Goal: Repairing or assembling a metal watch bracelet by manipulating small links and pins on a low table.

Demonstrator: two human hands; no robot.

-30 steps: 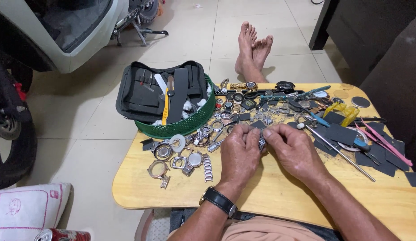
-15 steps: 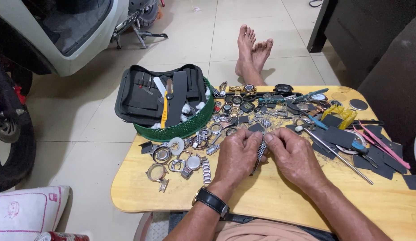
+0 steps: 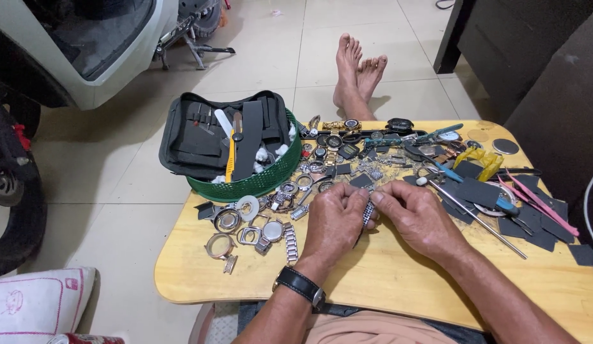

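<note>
Both hands meet at mid-table, just in front of the parts pile, w/ a short length of metal watch band (image 3: 368, 213) caught between them. Left hand (image 3: 335, 220) is curled, knuckles up, thumb and forefinger closed on the band's near end; right hand (image 3: 421, 216) pinches the other end from the side, fingertips pressed together, the rest of the fingers loosely folded. No gap visible in either grip, so both read as tight pinches on the same piece; the exact contact points are hidden under the fingers. Band sits low, close to or touching the wooden table (image 3: 385, 280), prob. so the surface steadies it and any small link or pin that drops stays on the top. Left wrist carries a black wristwatch (image 3: 301, 286). Loose watch cases and rings (image 3: 245, 226) lie spread just left of the left hand, within easy reach w/o lifting the forearm. A second band piece (image 3: 291, 242) lies flat beside that wrist. Green basket (image 3: 258, 185) at the far-left corner holds a black tool pouch (image 3: 207, 134) opened flat, tools showing. To the right: a long thin metal rod (image 3: 478, 220), black pads (image 3: 532, 220), pink tweezers (image 3: 542, 204), all apart from the right hand. More watches (image 3: 347, 143) crowd the far edge. Bare feet (image 3: 357, 70) rest on the tiled floor beyond the table.
</note>
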